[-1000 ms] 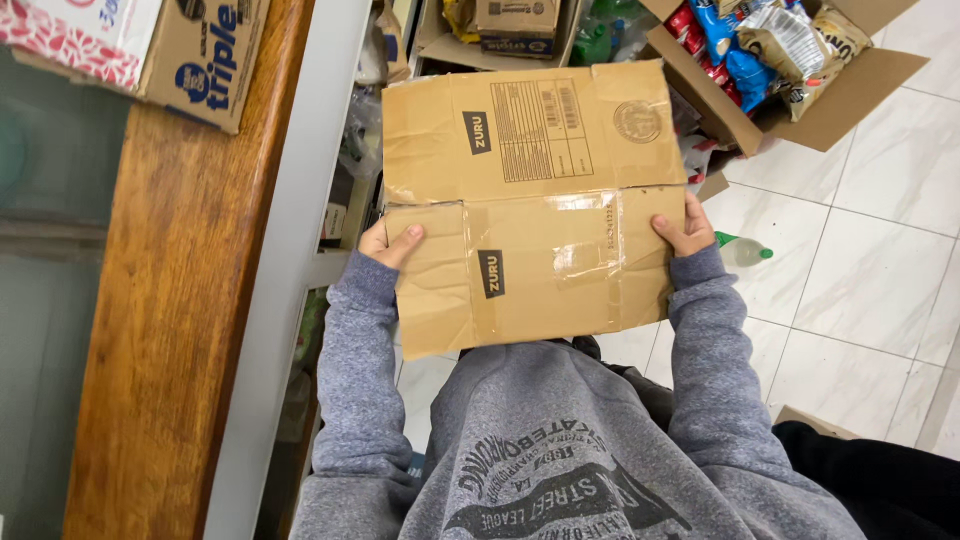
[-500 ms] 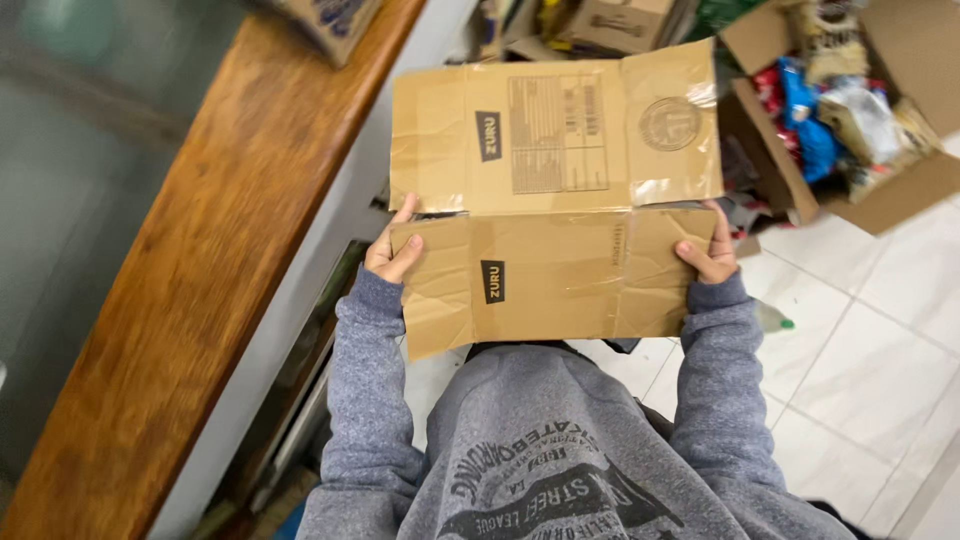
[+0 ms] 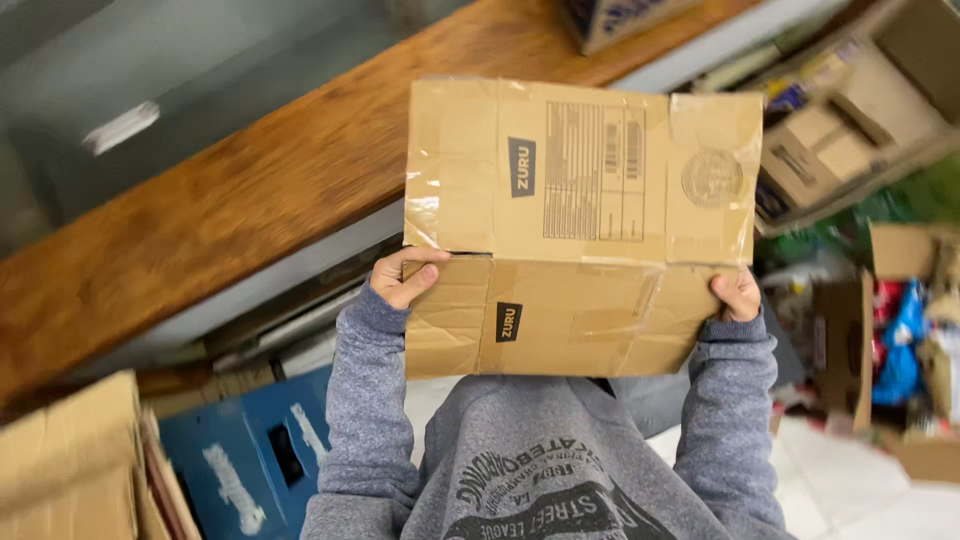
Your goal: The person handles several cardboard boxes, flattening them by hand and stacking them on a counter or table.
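— Cardboard first: where have you got it?

— You hold the flattened cardboard box up in front of your chest, off any surface, its far flap tipped out over the wooden bench. Your left hand is clamped on the edge at nine o'clock, thumb on the face and fingers tucked behind. Your right hand grips the edge at three o'clock the same way.

— Why hold it at the fold?

— Likely because both hands sit right where the crease runs across the panel. Pinching there seems to keep the two halves from flopping, and a grip on opposite edges keeps the sheet level and facing you.

— What's around you?

— At seven o'clock, low down, there is a blue crate, with a stack of flat cardboard beside it at eight. At three o'clock, an open carton holds coloured packets. At one o'clock more open cartons crowd the floor.

— Anything in the way?

— The bench edge runs close under the box's far-left corner, and the crate sits near your left elbow. Whether the floor directly under the panel is free, you cannot tell; the box hides it.
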